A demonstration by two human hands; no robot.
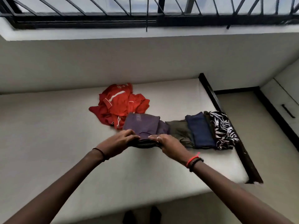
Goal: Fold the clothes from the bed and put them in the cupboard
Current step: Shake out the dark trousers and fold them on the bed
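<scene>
Under both hands, at the near edge of the folded purple cotton garment (142, 125), darker layers show; whether they belong to it or to another piece is unclear, and the thumbs are hidden beneath. The left hand (119, 141) and right hand (168, 144) each grip that edge, fingers curled over the top. The garment lies near the middle of the white mattress (64, 126), a soft rectangle with its long axis running away from the person, tilted slightly right. Its far corner overlaps a crumpled red shirt with white stripes (119, 104). To its right a limp olive garment (179, 131), a folded navy piece (200, 130) and a black-and-white leaf-print fabric (223, 131) overlap in a row toward the dark bed frame (242, 151). A pale cupboard door (281, 101) is cut off at the right.
</scene>
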